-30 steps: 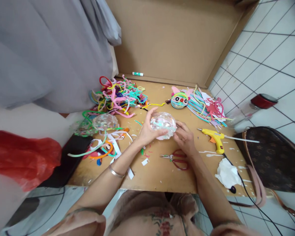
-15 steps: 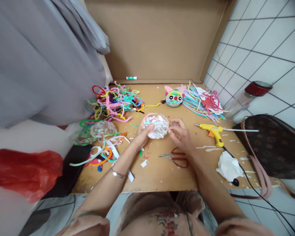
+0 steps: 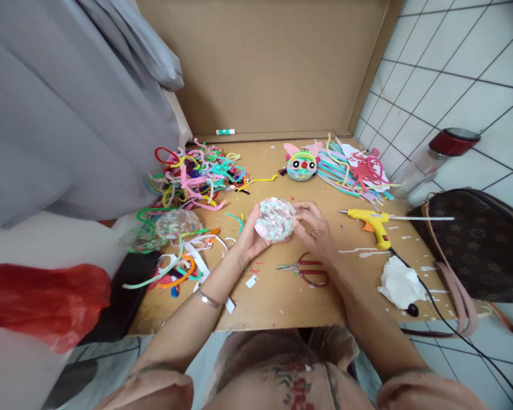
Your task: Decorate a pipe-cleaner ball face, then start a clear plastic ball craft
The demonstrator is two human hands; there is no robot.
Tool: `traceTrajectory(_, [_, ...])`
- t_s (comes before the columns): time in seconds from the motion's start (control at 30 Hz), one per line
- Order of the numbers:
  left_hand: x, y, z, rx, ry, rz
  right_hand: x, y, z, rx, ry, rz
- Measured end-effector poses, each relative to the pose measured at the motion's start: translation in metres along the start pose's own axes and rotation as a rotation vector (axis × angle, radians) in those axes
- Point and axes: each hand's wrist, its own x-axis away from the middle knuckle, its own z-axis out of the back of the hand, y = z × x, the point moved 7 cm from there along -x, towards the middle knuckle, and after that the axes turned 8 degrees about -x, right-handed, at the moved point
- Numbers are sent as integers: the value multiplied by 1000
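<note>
My left hand is closed round the lower left side of a clear, round plastic ball. Shimmering, pale many-coloured bits show through its wall. At the ball's right edge the curled fingers of my right hand press against it; whatever lies between those fingertips is hidden. Just below my right hand, a pair of scissors with red handles lies on the table, blades pointing left. Another clear ball-like piece rests to the left among the pipe cleaners.
Tangled pipe cleaners cover the back left. A ball with an animal face sits at the back, beside straight pipe cleaners. At right are a yellow glue gun, crumpled tissue, a brown bag and a red-lidded bottle.
My left thumb has slid off the front of the ball to its side, and the ball has tilted. The right fingers have come up against its edge. My view has shifted slightly.
</note>
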Motion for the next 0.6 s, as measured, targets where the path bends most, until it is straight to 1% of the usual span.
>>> traceTrajectory(0.07, [1,-3,-1,54,12,25,0,-2,0,2,1,-6])
traceTrajectory(0.2, [0,0,-2,129,65,-27,0,-7,-1,-2,-14,-4])
traceTrajectory(0.47, [0,4,-2,124,114,-66,-1,-10,0,41,-50,2])
traceTrajectory(0.6, [-1,4,-1,99,113,-84,0,-9,-1,61,-63,8])
